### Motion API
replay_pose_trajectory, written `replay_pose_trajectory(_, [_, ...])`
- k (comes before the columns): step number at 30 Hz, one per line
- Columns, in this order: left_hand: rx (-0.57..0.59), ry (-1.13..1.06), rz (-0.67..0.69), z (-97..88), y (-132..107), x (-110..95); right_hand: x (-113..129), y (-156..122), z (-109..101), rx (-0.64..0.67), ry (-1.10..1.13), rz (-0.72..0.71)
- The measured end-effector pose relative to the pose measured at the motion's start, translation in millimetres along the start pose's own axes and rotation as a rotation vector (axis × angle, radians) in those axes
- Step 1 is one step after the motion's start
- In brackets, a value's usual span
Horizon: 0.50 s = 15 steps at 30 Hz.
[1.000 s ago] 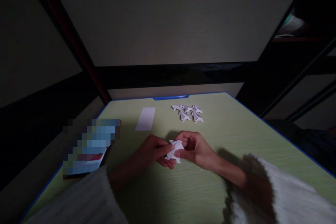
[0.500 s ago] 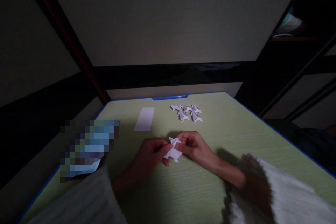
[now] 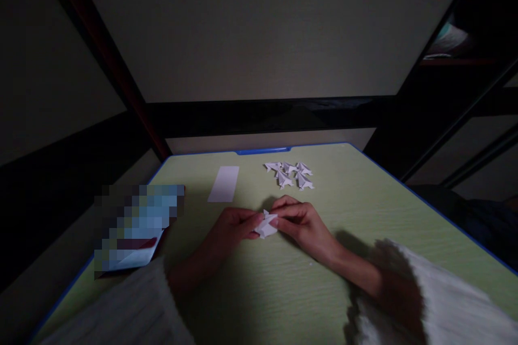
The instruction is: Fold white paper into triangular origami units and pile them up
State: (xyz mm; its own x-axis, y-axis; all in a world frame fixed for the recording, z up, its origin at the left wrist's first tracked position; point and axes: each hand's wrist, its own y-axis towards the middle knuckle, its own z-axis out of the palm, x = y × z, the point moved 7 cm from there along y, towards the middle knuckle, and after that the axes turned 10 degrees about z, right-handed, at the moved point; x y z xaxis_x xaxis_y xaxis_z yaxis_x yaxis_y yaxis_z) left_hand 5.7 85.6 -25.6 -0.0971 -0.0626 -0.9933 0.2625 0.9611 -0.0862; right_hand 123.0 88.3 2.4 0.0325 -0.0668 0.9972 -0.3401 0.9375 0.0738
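A small piece of folded white paper (image 3: pixel 266 227) is pinched between both hands, over the middle of the table. My left hand (image 3: pixel 237 225) is closed on its left side, thumb on top. My right hand (image 3: pixel 297 221) grips its right edge between thumb and fingers. The fingers hide part of the paper's underside. Beyond the hands lie several white origami figures (image 3: pixel 284 179), pointed and with small legs like frogs, grouped close together. To their left a flat white paper rectangle (image 3: pixel 224 184) rests on the table.
The light green table (image 3: pixel 388 210) has a blue rim and a blue handle-like strip (image 3: pixel 264 151) at its far edge. A device with a lit, blurred-out screen (image 3: pixel 141 253) stands at the left. Pale panels (image 3: pixel 259 32) rise behind the table.
The folded paper has turned in my fingers: its leg-like points showed towards me before, and now a flatter, folded face shows. Both hands stay in nearly the same place.
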Motion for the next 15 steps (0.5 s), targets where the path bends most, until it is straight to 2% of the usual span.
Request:
replay_pose_trajectory(8, [0.046, 0.041, -0.002, 2.6, -1.1, -2.7, -15.6, -0.6, -0.3, -0.03, 0.095, 0.226])
replay_pose_trajectory(15, [0.066, 0.095, 0.047, 2.7, 0.5, -4.6, -15.1, -1.3, 1.0, -0.051, 0.064, 0.257])
